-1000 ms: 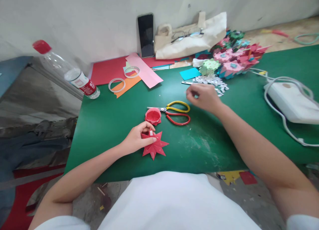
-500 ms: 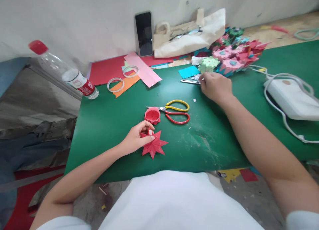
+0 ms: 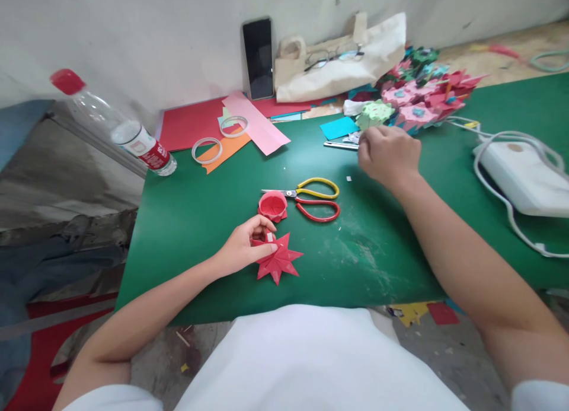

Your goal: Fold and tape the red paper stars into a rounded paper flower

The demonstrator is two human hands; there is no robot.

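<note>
My left hand (image 3: 249,246) pinches a red folded-paper star (image 3: 281,259) by its left edge, low over the table. A small white square (image 3: 269,237) shows on the star by my fingers. Just beyond stands a round red folded-paper cup (image 3: 272,205), close to the blades of scissors (image 3: 317,198) with one yellow and one red handle loop. At the far side, my right hand (image 3: 389,156) is closed, fingers curled down beside a thin metal tool (image 3: 340,145) and some white scraps. Whatever its fingertips hold is hidden behind the hand.
Paper flowers (image 3: 418,102) crowd the back right, near a blue paper square (image 3: 338,127). A white box with a cable (image 3: 524,177) lies right. Tape rolls (image 3: 207,151), coloured paper (image 3: 262,126), a phone (image 3: 258,58), a cloth bag (image 3: 338,82) and a bottle (image 3: 146,150) line the back and left.
The red star has turned slightly and shifted a little to the right in my left hand. My right hand stays by the metal tool, moved only slightly.
</note>
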